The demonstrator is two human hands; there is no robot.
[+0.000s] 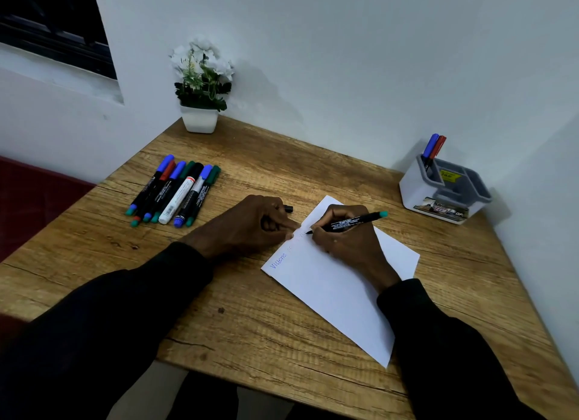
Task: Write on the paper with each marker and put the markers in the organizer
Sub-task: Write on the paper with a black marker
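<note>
Ink is the first worry. The person's right hand [347,241] pinches a thin black marker with a teal end [354,221]. Its tip touches the white sheet of paper [338,294] close to the sheet's ten o'clock edge. The side of that hand rests on the sheet, so it could rub wet words and smudge them. The tip is so near the edge that it could slip off and mark the brown wooden desk [250,325].

The left hand [250,225], at nine o'clock from the paper, has curled fingers. It seems to hold a small black cap [289,209], and one finger presses the sheet's edge. If that finger lifts, the paper may slide and the line may go crooked. If the cap drops, it could roll away, and the marker would dry out with no cap.

Seven more markers [174,192] lie in a tight row at ten o'clock on the desk, touching each other. A bump from the left sleeve could send them rolling.

The grey and white plastic organizer [419,190] sits at two o'clock, well apart from the paper. A blue marker [430,145] and a red marker [438,147] stand in its back pocket. It looks light, so a hard poke while dropping a marker in could tip it.
</note>
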